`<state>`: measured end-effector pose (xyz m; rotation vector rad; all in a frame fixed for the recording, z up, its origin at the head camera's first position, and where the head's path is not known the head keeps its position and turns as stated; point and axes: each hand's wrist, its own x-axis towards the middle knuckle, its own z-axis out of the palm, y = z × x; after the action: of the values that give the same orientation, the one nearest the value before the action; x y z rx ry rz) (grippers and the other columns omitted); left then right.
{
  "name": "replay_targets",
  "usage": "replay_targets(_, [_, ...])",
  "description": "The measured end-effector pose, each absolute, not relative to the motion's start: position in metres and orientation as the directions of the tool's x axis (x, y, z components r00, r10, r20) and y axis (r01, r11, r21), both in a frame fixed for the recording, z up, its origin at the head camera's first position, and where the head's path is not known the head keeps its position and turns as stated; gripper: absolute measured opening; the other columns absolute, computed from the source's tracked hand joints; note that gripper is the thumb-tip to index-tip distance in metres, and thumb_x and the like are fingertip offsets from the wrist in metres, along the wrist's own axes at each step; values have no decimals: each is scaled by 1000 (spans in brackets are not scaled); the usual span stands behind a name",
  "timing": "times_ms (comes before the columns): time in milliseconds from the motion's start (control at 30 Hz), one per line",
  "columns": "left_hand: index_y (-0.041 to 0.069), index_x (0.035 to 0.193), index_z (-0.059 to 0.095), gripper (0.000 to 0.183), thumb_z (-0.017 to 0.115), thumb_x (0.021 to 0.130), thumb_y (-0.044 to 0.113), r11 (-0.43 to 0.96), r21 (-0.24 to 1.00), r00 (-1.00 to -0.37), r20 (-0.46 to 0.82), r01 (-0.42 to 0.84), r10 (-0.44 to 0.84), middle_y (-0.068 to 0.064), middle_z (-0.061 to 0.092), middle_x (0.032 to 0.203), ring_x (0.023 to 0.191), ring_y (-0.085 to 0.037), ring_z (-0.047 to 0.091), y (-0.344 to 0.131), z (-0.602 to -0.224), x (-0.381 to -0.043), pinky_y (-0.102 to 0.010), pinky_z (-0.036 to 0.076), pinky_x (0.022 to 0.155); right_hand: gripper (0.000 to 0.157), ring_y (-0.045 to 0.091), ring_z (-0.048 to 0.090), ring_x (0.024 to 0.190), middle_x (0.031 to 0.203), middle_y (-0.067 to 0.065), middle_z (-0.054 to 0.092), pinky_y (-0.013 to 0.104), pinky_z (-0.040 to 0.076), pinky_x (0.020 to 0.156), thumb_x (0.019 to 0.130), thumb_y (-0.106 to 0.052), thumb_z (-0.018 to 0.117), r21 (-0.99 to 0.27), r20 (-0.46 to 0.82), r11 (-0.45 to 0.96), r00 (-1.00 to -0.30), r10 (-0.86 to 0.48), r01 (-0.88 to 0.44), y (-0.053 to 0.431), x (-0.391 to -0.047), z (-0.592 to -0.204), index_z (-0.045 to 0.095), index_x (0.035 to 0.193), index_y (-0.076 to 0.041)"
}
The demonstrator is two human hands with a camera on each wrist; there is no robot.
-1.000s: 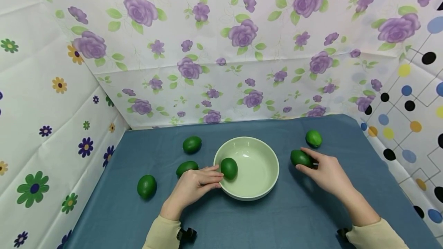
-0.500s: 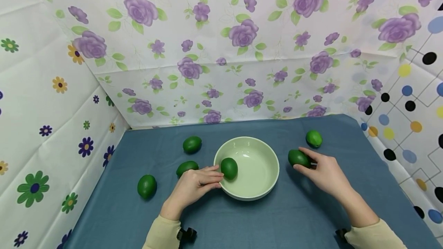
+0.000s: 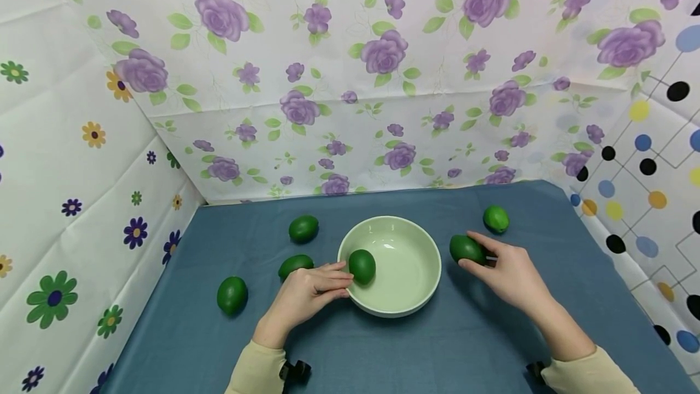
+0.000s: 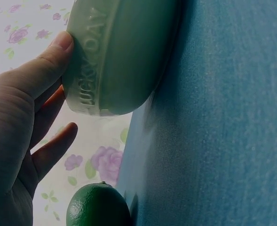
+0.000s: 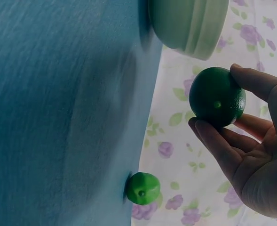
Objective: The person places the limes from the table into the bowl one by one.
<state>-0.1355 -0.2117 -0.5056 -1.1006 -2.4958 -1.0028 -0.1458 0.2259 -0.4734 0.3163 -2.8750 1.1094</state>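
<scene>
Starting with the head view: a dark lime (image 3: 466,249) is pinched between the thumb and fingers of the right hand (image 3: 511,269), just right of the bowl (image 3: 404,260), its long axis pointed roughly sideways at the rim. The left hand (image 3: 306,297) is laid against the bowl's far side from there, next to another lime (image 3: 362,266) inside. In the left wrist view, the thumb is seen on the outer wall, fingers fairly straight and spread; whether the inside lime's touched can't be told. In the right wrist view, the dark lime's lifted off the cloth (image 5: 58,117), gap left to the bowl.
</scene>
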Motion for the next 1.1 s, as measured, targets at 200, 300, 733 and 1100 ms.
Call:
replay_targets(200, [17, 121, 85, 31, 88, 91, 25, 481, 487, -683, 467, 729, 562, 10, 78, 122, 131, -14, 66, -212, -506, -136, -33, 56, 106, 76, 37, 76, 108, 133, 24, 70, 49, 66, 84, 97, -56, 78, -663, 127, 717, -976, -176, -216, 223, -145, -471, 59, 155, -11])
replay_targets(300, [17, 120, 85, 32, 88, 90, 25, 478, 481, -677, 473, 735, 564, 9, 78, 122, 130, -14, 66, -212, -506, -136, -35, 57, 106, 74, 37, 76, 108, 133, 24, 70, 49, 66, 85, 97, -52, 79, -664, 133, 714, -975, -177, -220, 221, -145, -469, 59, 155, -11])
replay_targets(733, [18, 121, 85, 32, 89, 90, 23, 483, 473, -674, 470, 737, 569, 10, 78, 123, 131, -15, 66, -212, -506, -136, -33, 57, 105, 71, 37, 76, 109, 134, 24, 70, 48, 66, 86, 97, -48, 81, -681, 161, 692, -971, -178, -240, 210, -142, -460, 60, 154, -11])
replay_targets(1100, [18, 121, 85, 31, 88, 91, 26, 490, 483, -686, 457, 726, 566, 10, 78, 122, 132, -13, 64, -212, -505, -136, -34, 58, 105, 71, 35, 76, 111, 138, 24, 68, 43, 66, 86, 97, -49, 80, -706, 153, 664, -969, -196, -246, 203, -140, -458, 60, 154, -11])
